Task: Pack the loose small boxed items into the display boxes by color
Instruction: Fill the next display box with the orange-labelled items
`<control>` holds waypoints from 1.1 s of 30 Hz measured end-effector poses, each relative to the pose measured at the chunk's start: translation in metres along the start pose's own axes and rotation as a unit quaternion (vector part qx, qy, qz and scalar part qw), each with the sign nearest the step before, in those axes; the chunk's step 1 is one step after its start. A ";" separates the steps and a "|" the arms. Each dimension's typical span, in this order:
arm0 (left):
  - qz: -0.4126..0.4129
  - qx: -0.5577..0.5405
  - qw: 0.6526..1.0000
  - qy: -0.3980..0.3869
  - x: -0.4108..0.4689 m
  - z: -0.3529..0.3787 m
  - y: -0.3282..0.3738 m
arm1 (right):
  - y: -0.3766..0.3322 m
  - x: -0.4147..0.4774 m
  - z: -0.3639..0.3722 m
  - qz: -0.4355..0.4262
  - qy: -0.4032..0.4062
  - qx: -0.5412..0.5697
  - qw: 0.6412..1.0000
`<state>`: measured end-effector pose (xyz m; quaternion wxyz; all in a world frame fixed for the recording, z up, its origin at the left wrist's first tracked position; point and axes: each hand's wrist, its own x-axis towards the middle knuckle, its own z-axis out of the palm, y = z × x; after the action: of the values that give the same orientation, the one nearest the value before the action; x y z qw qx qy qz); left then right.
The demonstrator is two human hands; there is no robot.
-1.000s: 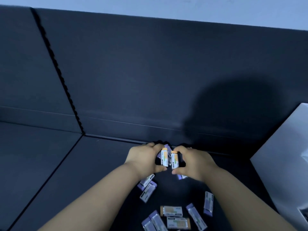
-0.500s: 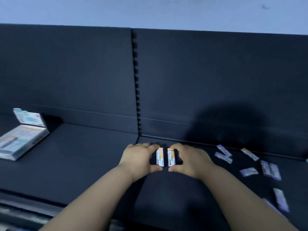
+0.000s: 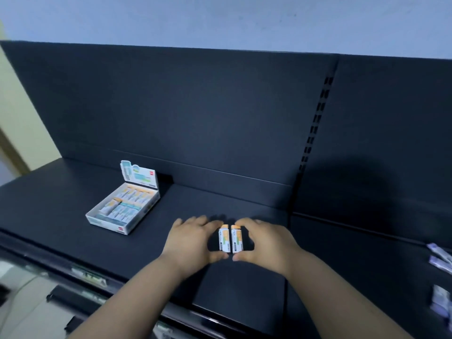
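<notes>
We're holding two orange-topped boxes (image 3: 224, 239) abreast, left hand (image 3: 193, 238) and right hand (image 3: 265, 241) each clamping one, aligning them for the display box (image 3: 107, 222).

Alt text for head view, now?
The left hand and right hand each pinch an orange-topped small box, side by side over a black shelf. An open display box, partly filled, sits to the left; loose purple boxes lie at the far right.
</notes>
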<state>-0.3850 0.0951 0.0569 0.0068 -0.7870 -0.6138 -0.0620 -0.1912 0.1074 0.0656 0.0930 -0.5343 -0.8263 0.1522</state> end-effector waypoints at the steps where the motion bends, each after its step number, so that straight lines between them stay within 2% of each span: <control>1: -0.008 -0.002 1.000 0.004 0.000 -0.001 -0.006 | -0.005 0.007 0.001 -0.005 -0.004 -0.004 1.000; 8: -0.040 -0.004 0.999 0.032 -0.007 -0.010 -0.046 | -0.037 0.046 0.000 -0.050 -0.018 -0.024 0.998; 16: -0.069 -0.032 0.996 0.055 -0.013 -0.011 -0.116 | -0.087 0.088 0.013 -0.052 -0.027 -0.010 0.998; 20: -0.043 -0.033 0.997 0.056 -0.008 -0.011 -0.168 | -0.121 0.120 0.033 -0.020 -0.024 -0.005 0.999; 26: 0.003 -0.056 0.998 0.006 0.008 -0.016 -0.265 | -0.184 0.165 0.060 0.038 0.001 0.008 0.999; 33: 0.058 -0.036 0.996 -0.053 0.027 -0.020 -0.322 | -0.228 0.186 0.080 0.087 0.001 -0.001 0.996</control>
<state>-0.6916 0.1989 0.0584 -0.0503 -0.8234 -0.5637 -0.0420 -0.4886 0.1777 0.0690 0.0795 -0.6046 -0.7765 0.1587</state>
